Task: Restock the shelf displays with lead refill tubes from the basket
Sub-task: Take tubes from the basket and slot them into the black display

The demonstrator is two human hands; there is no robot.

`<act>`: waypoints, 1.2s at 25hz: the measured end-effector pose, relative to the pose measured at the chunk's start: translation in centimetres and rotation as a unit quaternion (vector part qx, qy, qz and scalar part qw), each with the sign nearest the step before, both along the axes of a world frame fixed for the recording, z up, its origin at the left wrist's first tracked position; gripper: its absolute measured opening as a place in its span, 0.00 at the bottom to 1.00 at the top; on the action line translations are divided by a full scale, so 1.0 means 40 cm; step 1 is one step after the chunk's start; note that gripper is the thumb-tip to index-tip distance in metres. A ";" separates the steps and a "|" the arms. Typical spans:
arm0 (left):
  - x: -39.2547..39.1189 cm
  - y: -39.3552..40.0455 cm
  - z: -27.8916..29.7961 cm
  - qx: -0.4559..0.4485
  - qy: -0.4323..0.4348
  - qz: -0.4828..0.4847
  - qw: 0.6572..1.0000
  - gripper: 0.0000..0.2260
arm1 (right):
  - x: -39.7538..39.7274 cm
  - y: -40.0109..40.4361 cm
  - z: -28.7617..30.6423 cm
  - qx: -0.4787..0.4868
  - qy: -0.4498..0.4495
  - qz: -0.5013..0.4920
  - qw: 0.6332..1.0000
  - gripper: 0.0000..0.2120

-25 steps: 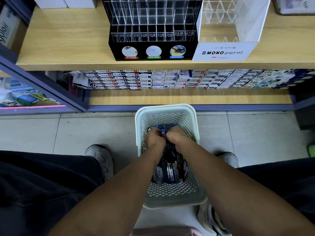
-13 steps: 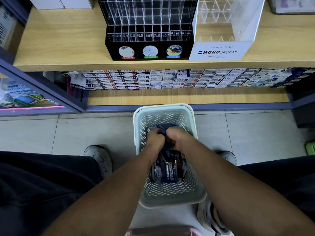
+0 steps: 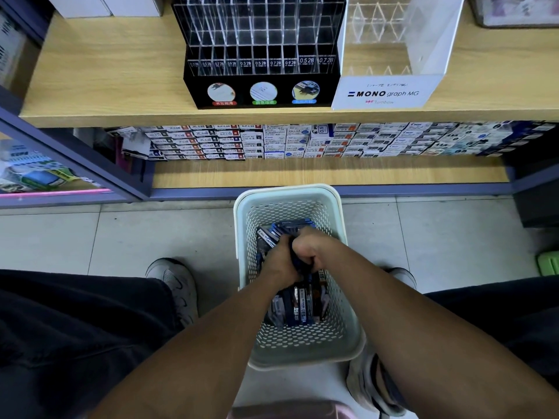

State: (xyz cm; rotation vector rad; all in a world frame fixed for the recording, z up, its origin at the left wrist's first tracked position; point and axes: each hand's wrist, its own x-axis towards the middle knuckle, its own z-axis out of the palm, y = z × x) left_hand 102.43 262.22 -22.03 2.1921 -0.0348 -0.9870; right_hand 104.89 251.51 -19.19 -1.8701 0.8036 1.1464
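Observation:
A pale perforated basket [image 3: 242,225] stands on the tiled floor between my feet, holding several dark blue lead refill tubes [image 3: 298,305]. Both hands are down inside it, side by side. My left hand [image 3: 279,260] and my right hand [image 3: 311,244] are curled together round a bundle of the blue tubes [image 3: 292,229], whose ends stick out beyond the knuckles. On the wooden shelf above stands the black display [image 3: 260,52] with clear slots labelled by lead size, all without tubes. Beside it is a white MONO graph MG display [image 3: 384,92] with clear diamond dividers.
The lower shelf [image 3: 329,172] carries rows of small stacked refill boxes [image 3: 287,140]. A grey-framed glass cabinet [image 3: 60,164] juts out at the left. My shoes [image 3: 174,282] flank the basket. A green object [image 3: 549,263] sits at the right edge of the floor.
Both hands have shifted slightly nearer to me inside the basket while keeping their hold on the bundle of tubes. The view has tilted down a little.

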 end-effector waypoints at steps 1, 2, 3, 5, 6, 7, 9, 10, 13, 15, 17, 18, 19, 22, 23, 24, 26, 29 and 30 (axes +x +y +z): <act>-0.002 -0.004 0.000 0.004 -0.008 -0.001 1.000 0.31 | 0.000 -0.003 0.000 -0.001 0.002 0.014 1.000 0.33; -0.003 -0.007 -0.001 0.006 -0.020 -0.002 1.000 0.28 | 0.001 -0.005 0.000 -0.003 0.000 0.026 1.000 0.32; -0.003 -0.008 -0.001 0.007 -0.033 -0.006 0.999 0.27 | 0.004 -0.006 -0.002 -0.009 -0.004 0.040 0.999 0.31; -0.001 -0.006 0.002 0.006 -0.059 -0.022 0.998 0.25 | 0.006 -0.008 -0.006 -0.024 -0.013 0.051 0.998 0.28; 0.006 -0.006 0.003 0.009 -0.070 -0.027 0.997 0.23 | 0.004 -0.010 -0.007 -0.028 -0.016 0.044 0.999 0.26; 0.016 -0.004 0.004 0.013 -0.081 -0.030 0.996 0.21 | 0.005 -0.011 -0.008 -0.026 -0.022 0.033 0.999 0.24; 0.039 -0.002 0.011 0.020 -0.090 -0.024 0.995 0.18 | 0.009 -0.012 -0.004 -0.023 -0.035 0.013 0.999 0.21; 0.052 0.002 0.018 0.023 -0.087 -0.013 0.996 0.17 | 0.016 -0.012 -0.004 -0.021 -0.045 0.006 0.999 0.23; 0.087 0.011 0.041 0.029 -0.073 0.023 0.997 0.13 | 0.024 -0.013 0.011 0.018 -0.065 -0.008 0.998 0.28; 0.104 0.011 0.052 0.015 -0.047 0.067 0.996 0.12 | 0.016 -0.014 0.026 0.039 -0.079 0.008 0.996 0.27; 0.113 0.010 0.062 0.004 -0.019 0.115 0.993 0.13 | 0.003 -0.019 0.022 0.040 -0.106 0.055 0.992 0.28; 0.114 0.009 0.068 -0.002 -0.005 0.134 0.991 0.14 | -0.005 -0.018 0.019 0.035 -0.123 0.077 0.989 0.29; 0.113 0.007 0.072 -0.014 0.011 0.150 0.988 0.14 | -0.013 -0.015 0.015 0.028 -0.142 0.095 0.985 0.29; 0.101 -0.003 0.076 -0.069 0.067 0.224 0.970 0.12 | -0.024 -0.004 0.017 -0.001 -0.195 0.107 0.975 0.20; 0.097 -0.007 0.078 -0.084 0.080 0.253 0.960 0.11 | -0.025 -0.002 0.021 -0.004 -0.203 0.094 0.975 0.17; 0.092 -0.013 0.074 -0.096 0.090 0.287 0.949 0.11 | -0.025 -0.002 0.025 -0.005 -0.206 0.076 0.976 0.15; 0.081 -0.022 0.071 -0.132 0.095 0.357 0.920 0.13 | -0.023 -0.003 0.026 -0.009 -0.208 0.034 0.977 0.10; 0.068 -0.029 0.075 -0.185 0.095 0.424 0.882 0.15 | -0.017 -0.005 0.030 0.003 -0.220 -0.009 0.975 0.11; 0.067 -0.030 0.070 -0.193 0.101 0.433 0.875 0.15 | -0.016 -0.007 0.032 0.008 -0.225 -0.010 0.974 0.11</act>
